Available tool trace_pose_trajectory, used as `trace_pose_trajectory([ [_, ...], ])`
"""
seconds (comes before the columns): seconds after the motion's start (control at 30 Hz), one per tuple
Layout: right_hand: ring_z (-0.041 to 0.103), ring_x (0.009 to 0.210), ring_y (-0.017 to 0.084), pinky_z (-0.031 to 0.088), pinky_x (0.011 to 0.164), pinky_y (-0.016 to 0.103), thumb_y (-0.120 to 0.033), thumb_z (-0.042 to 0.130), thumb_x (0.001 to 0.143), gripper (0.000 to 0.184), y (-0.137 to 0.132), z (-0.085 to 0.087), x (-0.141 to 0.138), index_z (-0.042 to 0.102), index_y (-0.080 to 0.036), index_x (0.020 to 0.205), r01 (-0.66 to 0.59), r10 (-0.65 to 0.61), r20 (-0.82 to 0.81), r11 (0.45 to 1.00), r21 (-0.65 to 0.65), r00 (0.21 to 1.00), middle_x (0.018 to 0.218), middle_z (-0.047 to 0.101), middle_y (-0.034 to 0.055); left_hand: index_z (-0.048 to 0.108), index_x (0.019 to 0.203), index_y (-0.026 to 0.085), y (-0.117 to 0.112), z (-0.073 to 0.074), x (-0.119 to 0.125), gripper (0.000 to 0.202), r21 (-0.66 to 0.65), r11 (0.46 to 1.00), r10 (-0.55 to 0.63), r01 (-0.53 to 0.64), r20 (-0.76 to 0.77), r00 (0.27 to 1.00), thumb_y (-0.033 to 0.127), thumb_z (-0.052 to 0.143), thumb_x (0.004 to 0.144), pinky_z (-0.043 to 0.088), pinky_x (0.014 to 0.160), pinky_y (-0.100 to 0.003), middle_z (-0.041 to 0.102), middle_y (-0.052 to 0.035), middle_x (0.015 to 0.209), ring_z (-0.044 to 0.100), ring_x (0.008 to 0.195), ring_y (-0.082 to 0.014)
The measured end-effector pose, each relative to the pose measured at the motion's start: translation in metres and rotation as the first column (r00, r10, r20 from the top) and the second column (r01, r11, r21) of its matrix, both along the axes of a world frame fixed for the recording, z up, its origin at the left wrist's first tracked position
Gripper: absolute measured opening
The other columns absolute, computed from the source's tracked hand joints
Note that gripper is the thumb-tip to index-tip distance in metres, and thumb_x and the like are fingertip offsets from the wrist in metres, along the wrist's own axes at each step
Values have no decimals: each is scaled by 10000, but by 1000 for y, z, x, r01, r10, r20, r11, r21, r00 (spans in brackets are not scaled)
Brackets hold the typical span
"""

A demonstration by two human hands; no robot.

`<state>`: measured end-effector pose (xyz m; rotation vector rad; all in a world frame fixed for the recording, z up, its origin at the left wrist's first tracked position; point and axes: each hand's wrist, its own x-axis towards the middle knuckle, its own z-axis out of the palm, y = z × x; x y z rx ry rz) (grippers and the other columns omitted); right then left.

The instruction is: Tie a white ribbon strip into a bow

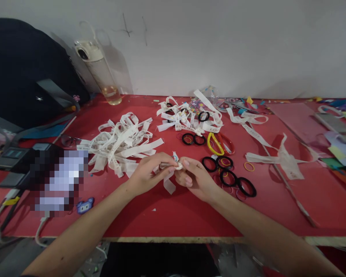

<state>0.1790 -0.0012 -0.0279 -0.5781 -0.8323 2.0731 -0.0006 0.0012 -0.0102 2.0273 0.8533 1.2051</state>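
My left hand [150, 172] and my right hand [194, 176] meet over the middle of the red table [173, 215]. Both pinch the same short piece of white printed ribbon [174, 166], folded between the fingertips, with a loose end hanging down below the left fingers. A pile of cut white ribbon strips [122, 144] lies just behind my left hand. Several black hair rings [229, 175] lie right of my right hand, touching nothing I hold.
A second ribbon pile [187, 115] sits farther back, with yellow-handled scissors [216, 143] near it. A clear water bottle [103, 75] and a black bag [25, 73] stand at the back left. Long ribbon lengths [276, 156] and coloured scraps [338, 150] lie at the right. A phone [59, 181] lies at the left.
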Motion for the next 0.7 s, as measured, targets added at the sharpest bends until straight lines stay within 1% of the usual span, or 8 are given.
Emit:
trace_pose_trajectory([
  [0.13, 252, 361, 31, 210, 404, 185, -378, 647, 854, 289, 1, 2, 2, 529, -159, 708, -40, 40, -21, 999, -23, 999, 388, 414, -93, 590, 992, 179, 5, -2, -2, 116, 207, 978, -7, 27, -96, 995, 142, 588, 882, 491, 686, -203, 683, -30, 857, 632, 762, -110],
  [0.23, 215, 343, 21, 178, 391, 178, -405, 652, 848, 310, 2, 5, 4, 556, -149, 702, -91, 92, 15, 995, -48, 996, 363, 378, -105, 581, 987, 186, 10, -2, -7, 131, 355, 932, 7, 71, -213, 977, 132, 603, 869, 502, 729, -230, 689, -35, 883, 638, 803, -125],
  [0.3, 197, 337, 13, 151, 385, 173, -375, 672, 837, 285, 3, 5, 5, 566, -148, 701, -127, 130, 52, 990, -55, 990, 362, 361, -113, 578, 968, 188, 12, -1, -9, 119, 417, 902, 13, 110, -282, 959, 143, 611, 864, 504, 726, -243, 689, -34, 881, 635, 792, -129],
  [0.37, 184, 330, 6, 138, 387, 166, -324, 696, 822, 230, 2, 5, 5, 567, -160, 727, -137, 141, 63, 988, -64, 988, 369, 360, -125, 571, 946, 187, 13, 0, -10, 115, 418, 899, -5, 126, -279, 960, 131, 613, 855, 501, 713, -241, 683, -30, 863, 629, 769, -123],
  [0.43, 180, 322, -1, 150, 400, 162, -311, 710, 811, 207, 1, 3, 5, 561, -178, 757, -122, 124, 40, 990, -67, 991, 371, 364, -135, 566, 928, 185, 13, 0, -9, 127, 378, 917, -45, 130, -225, 973, 100, 609, 844, 498, 703, -231, 674, -26, 841, 621, 753, -114],
  [0.57, 188, 319, -9, 182, 448, 172, -358, 742, 777, 249, -2, -1, 4, 550, -199, 786, -89, 88, -8, 994, -57, 996, 353, 350, -152, 573, 897, 178, 11, 0, -8, 94, 256, 960, -84, 113, -122, 989, 112, 612, 843, 486, 647, -204, 656, -24, 802, 589, 683, -94],
  [0.63, 191, 326, -5, 178, 457, 181, -372, 751, 764, 266, -2, -1, 4, 550, -201, 800, -71, 71, -7, 996, -61, 997, 354, 347, -153, 577, 895, 174, 10, -1, -8, 75, 211, 972, -82, 103, -107, 991, 128, 613, 848, 475, 621, -195, 657, -24, 797, 575, 658, -88],
  [0.7, 192, 335, 0, 164, 453, 189, -394, 737, 774, 276, -1, 1, 3, 556, -186, 788, -62, 63, 18, 996, -60, 998, 359, 361, -143, 580, 902, 173, 9, -3, -8, 71, 203, 975, -69, 91, -114, 991, 135, 611, 851, 471, 621, -195, 663, -24, 798, 577, 661, -89],
])
